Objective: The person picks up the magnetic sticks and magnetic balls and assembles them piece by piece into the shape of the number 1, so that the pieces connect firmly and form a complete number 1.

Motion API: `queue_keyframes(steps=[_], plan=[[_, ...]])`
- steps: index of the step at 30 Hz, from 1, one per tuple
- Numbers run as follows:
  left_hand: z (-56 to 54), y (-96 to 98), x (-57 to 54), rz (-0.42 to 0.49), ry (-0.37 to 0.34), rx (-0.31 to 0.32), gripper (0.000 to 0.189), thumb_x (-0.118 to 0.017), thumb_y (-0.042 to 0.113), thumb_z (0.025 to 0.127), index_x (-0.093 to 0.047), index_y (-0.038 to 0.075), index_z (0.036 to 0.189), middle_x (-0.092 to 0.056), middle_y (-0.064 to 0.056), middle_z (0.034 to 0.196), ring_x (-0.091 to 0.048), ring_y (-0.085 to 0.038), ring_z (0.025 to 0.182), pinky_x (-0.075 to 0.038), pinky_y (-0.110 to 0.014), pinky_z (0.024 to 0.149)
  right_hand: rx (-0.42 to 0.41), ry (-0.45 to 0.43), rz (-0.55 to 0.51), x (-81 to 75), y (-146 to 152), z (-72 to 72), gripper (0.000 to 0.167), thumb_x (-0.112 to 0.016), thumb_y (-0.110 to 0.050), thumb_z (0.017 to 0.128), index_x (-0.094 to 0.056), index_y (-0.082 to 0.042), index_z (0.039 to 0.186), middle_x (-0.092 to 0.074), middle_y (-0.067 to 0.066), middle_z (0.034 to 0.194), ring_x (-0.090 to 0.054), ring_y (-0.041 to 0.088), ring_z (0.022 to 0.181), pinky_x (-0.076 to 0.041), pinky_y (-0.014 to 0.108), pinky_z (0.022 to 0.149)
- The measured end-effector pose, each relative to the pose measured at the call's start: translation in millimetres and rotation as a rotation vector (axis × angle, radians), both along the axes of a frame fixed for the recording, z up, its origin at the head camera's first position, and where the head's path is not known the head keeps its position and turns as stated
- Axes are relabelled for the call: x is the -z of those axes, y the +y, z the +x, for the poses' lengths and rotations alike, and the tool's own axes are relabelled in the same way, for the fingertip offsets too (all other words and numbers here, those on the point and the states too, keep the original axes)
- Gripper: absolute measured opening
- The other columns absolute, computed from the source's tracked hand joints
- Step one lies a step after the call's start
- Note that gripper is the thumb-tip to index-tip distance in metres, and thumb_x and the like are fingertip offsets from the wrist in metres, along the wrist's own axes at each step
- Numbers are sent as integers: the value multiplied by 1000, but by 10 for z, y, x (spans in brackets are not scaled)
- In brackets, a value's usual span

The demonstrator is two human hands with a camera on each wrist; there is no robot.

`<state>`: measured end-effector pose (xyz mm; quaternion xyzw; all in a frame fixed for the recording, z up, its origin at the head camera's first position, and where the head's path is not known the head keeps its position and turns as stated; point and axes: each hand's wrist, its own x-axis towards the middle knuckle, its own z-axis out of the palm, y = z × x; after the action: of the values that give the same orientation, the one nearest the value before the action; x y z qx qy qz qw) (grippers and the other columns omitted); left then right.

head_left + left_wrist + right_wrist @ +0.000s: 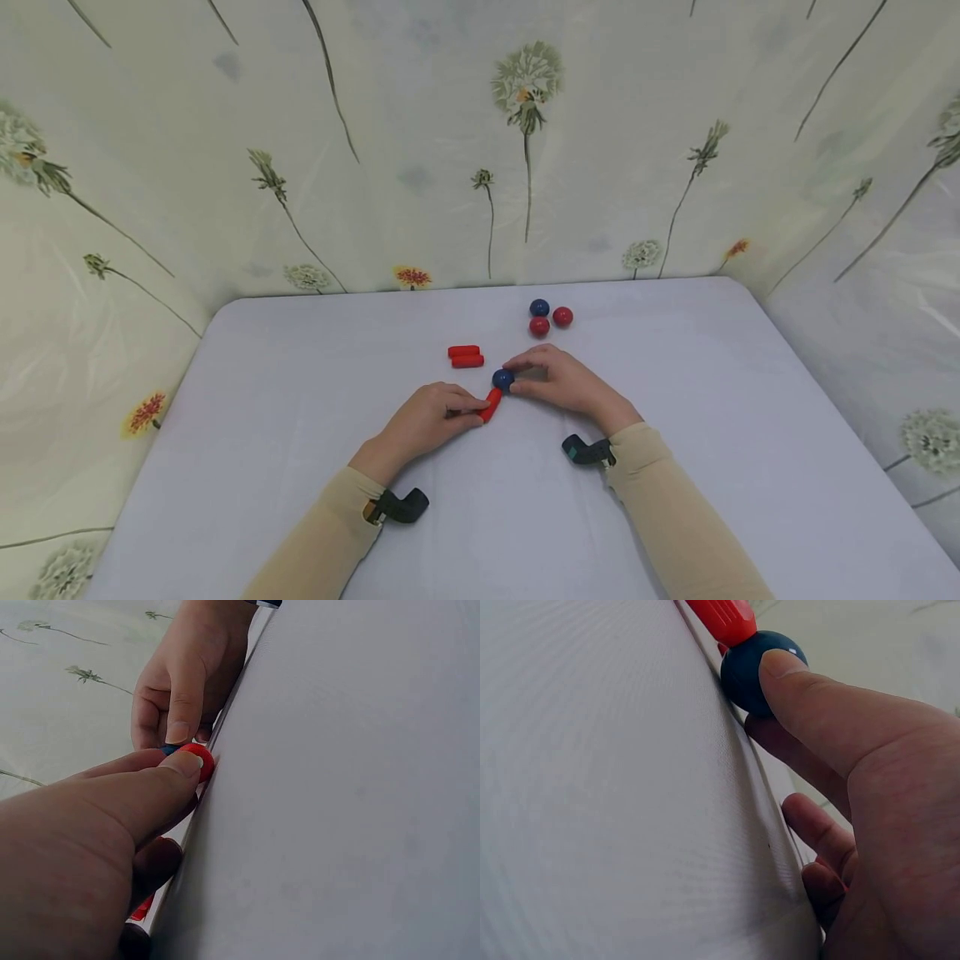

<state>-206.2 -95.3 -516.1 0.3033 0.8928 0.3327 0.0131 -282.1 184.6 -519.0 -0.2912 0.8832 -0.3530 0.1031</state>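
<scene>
Near the middle of the table, my left hand [437, 414] pinches a short red rod [491, 405] between thumb and fingers. My right hand [558, 381] holds a dark blue ball [503, 380] between its thumb and fingertips. The rod's far end meets the ball, which shows closely in the right wrist view, where the ribbed red rod [724, 616] butts against the blue ball [742, 673]. From the left wrist, the round end of the red rod [201, 761] shows by the thumb, with the ball mostly hidden behind the fingers.
Two more red rods [467, 361] lie side by side just beyond my hands. Farther back and to the right, another blue ball [539, 308] sits in a cluster with two red balls [562, 317]. A white cloth covers the table [300, 367]; a flower-patterned curtain [420, 150] hangs behind it.
</scene>
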Motion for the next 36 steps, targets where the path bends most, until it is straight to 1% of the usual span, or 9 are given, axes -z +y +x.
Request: queue_keyframes(steps=[5, 10, 14, 21, 30, 36], plan=[[-2, -1, -1, -1, 8, 6, 31, -73, 30, 91, -73, 26, 122, -70, 13, 106, -61, -4, 95, -50, -26, 83, -7, -6, -9, 6, -5, -8, 40, -69, -58, 85, -68, -37, 120, -60, -17, 118, -49, 9, 116, -44, 43, 99], [-4, -1, 7, 7, 4, 9, 31, -74, 30, 91, -73, 27, 122, -70, 14, 106, -61, -2, 97, -50, -25, 85, -18, 4, -9, 0, -16, -5, 34, -70, -51, 89, -68, -41, 120, -60, -20, 118, -48, 7, 117, -43, 40, 98], [-3, -1, 10, 4, 4, 8, 31, -73, 30, 91, -73, 27, 122, -70, 14, 106, -61, -3, 98, -50, -26, 86, -15, 4, -3, -8, -23, 5, 32, -70, -48, 90, -68, -42, 121, -60, -20, 117, -48, 6, 117, -43, 38, 98], [5, 1, -17, -12, 4, 10, 30, -73, 29, 92, -73, 25, 122, -70, 13, 108, -62, -4, 98, -50, -26, 85, -30, 9, -2, -16, -22, 7, 34, -69, -46, 91, -67, -39, 125, -59, -15, 119, -49, 10, 117, -44, 42, 97], [8, 1, -25, -12, 15, 8, 30, -73, 29, 92, -73, 25, 122, -70, 13, 107, -61, -3, 98, -50, -26, 85, -19, -10, 8, -22, -31, 20, 38, -65, -49, 93, -65, -38, 129, -58, -14, 123, -48, 11, 119, -44, 43, 98], [-1, -4, -11, -1, 21, 14, 30, -73, 28, 92, -73, 24, 121, -70, 13, 107, -62, -3, 97, -50, -26, 84, -11, -14, 5, -12, -28, 15, 37, -64, -51, 92, -65, -40, 127, -58, -15, 122, -47, 10, 119, -45, 43, 98]])
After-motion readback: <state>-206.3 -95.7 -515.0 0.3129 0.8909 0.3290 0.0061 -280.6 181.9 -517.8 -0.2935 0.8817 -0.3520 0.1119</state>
